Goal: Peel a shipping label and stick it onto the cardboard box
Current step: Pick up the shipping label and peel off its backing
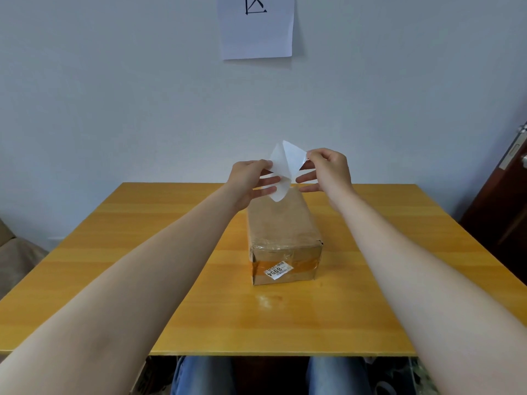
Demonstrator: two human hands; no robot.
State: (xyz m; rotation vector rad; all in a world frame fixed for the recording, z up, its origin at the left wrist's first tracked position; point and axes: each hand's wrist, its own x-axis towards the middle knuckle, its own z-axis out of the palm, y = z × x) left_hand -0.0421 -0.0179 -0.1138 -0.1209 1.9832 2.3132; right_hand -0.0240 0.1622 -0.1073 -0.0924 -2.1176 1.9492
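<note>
A brown cardboard box (282, 226), taped with clear and orange tape, lies lengthwise in the middle of the wooden table (142, 252). Its near end carries a small white sticker with digits (278, 271). Above the box's far end I hold a white shipping label sheet (283, 169) in the air with both hands. My left hand (252, 179) pinches its left layer. My right hand (328, 169) pinches the right corner, and the two layers are spread apart in a V shape.
A white paper sheet with a black mark (256, 24) hangs on the wall behind the table. A dark door with a metal handle (516, 155) stands at the right edge. My knees in jeans (205, 374) show below the table's near edge.
</note>
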